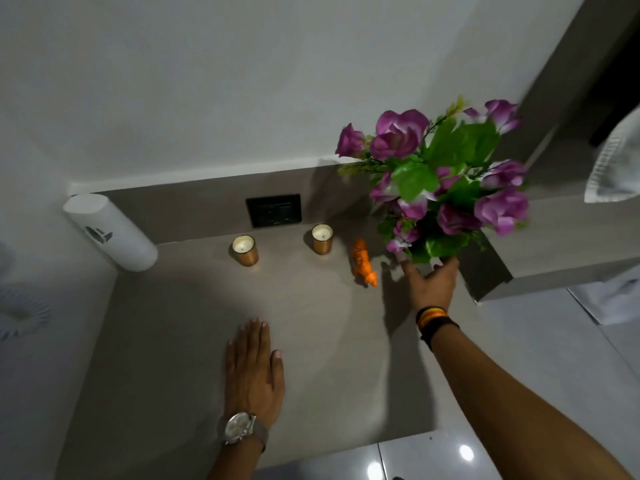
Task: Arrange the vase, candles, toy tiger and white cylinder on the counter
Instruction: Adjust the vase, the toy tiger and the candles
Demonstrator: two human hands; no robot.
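My right hand reaches to the base of a bouquet of purple flowers at the counter's back right; the vase itself is hidden under leaves and my fingers, which wrap around it. An orange toy tiger stands just left of that hand. Two gold candles sit near the back wall. A white cylinder leans at the back left corner. My left hand lies flat, palm down, on the grey counter, holding nothing.
A black wall socket is set in the backsplash behind the candles. A raised shelf borders the counter on the right, with a white towel hanging above it. A white ribbed object sits off the counter at left.
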